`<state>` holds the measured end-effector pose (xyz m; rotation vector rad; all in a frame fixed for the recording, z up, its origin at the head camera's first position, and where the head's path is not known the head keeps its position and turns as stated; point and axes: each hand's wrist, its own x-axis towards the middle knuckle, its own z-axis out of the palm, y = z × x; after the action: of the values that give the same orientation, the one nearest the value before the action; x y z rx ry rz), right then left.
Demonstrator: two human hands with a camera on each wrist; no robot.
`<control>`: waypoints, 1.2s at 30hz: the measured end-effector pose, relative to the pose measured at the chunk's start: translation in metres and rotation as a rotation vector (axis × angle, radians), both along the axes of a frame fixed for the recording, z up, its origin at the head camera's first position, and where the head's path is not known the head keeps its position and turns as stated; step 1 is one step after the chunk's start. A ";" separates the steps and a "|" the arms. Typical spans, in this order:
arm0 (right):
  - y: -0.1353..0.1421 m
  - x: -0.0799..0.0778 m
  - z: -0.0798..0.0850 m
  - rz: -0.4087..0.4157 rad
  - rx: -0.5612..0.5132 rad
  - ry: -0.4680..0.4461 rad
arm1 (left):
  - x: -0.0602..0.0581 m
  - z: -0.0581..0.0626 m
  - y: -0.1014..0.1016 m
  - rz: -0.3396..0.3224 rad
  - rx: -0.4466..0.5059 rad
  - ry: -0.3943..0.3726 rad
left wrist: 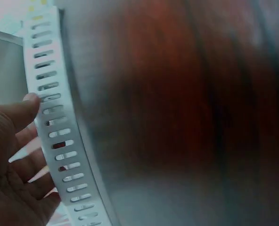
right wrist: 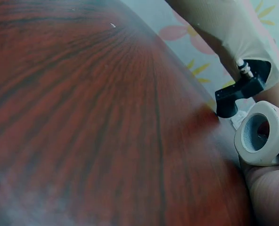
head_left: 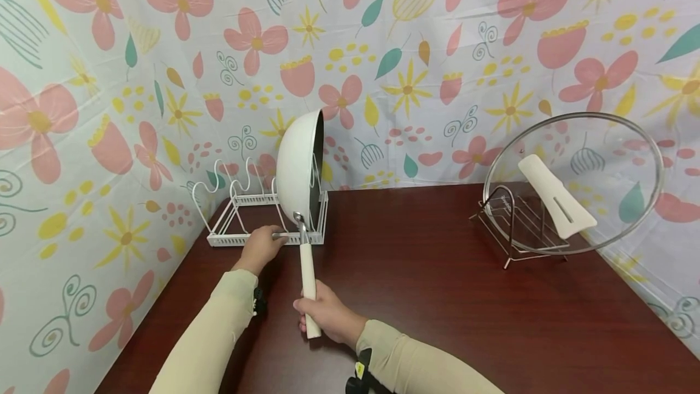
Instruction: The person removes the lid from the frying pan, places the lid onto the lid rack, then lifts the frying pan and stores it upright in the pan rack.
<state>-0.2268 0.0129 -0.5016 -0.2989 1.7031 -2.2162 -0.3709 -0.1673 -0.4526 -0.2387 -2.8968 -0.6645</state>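
Note:
A white frying pan (head_left: 294, 166) with a dark inside stands on its edge at the right end of a white wire rack (head_left: 224, 240). Its cream handle (head_left: 308, 272) points toward me, and my right hand (head_left: 330, 315) is wrapped round the lower part. The handle's hollow end (right wrist: 258, 134) shows in the right wrist view beside that hand. My left hand (head_left: 261, 251) holds the rack's front rail. In the left wrist view the thumb touches the slotted rail (left wrist: 59, 132) and the fingers (left wrist: 33, 165) are behind it.
At the right, a glass lid (head_left: 618, 199) with a cream handle (head_left: 555, 196) leans upright in a small dark wire stand (head_left: 511, 224). Both racks stand on a dark red wooden table (head_left: 415, 278). Flowered cloth (head_left: 404, 72) hangs behind and along the sides.

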 end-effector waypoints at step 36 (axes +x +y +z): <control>0.002 0.005 0.006 -0.016 -0.025 -0.015 | -0.013 0.002 0.012 0.049 -0.030 0.021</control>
<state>-0.2223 0.0154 -0.4960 -0.2741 1.6770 -2.2470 -0.3841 -0.1550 -0.4502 -0.1766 -2.8842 -0.6080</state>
